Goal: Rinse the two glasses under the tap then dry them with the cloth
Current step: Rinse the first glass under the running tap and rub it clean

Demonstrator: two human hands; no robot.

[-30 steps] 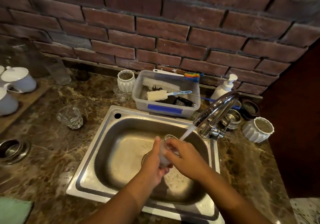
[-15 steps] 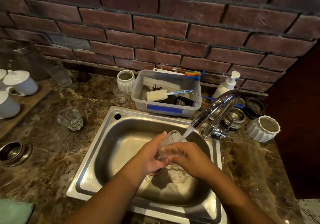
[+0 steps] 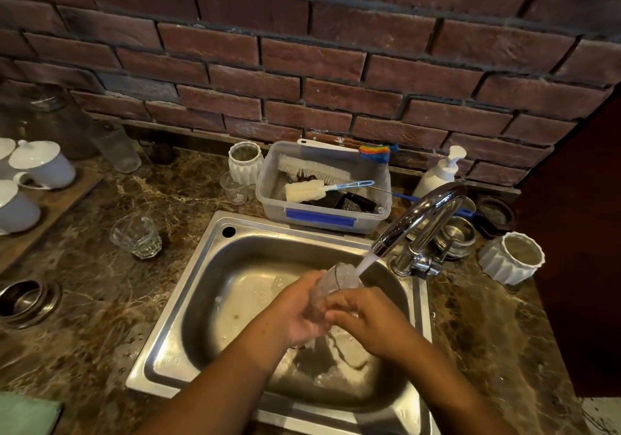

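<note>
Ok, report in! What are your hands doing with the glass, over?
Left hand and right hand grip one glass, mouth under the running tap. Second glass sits left of sink. Nothing blocking.

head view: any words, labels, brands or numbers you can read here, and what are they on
No text here reads clearly.
sink: faint stamped mark on the front left rim, too small and blurred to read.
plastic tub: plain blue strip on its front, no lettering visible.
pump bottle: no label visible.
glass: no print visible.
</note>
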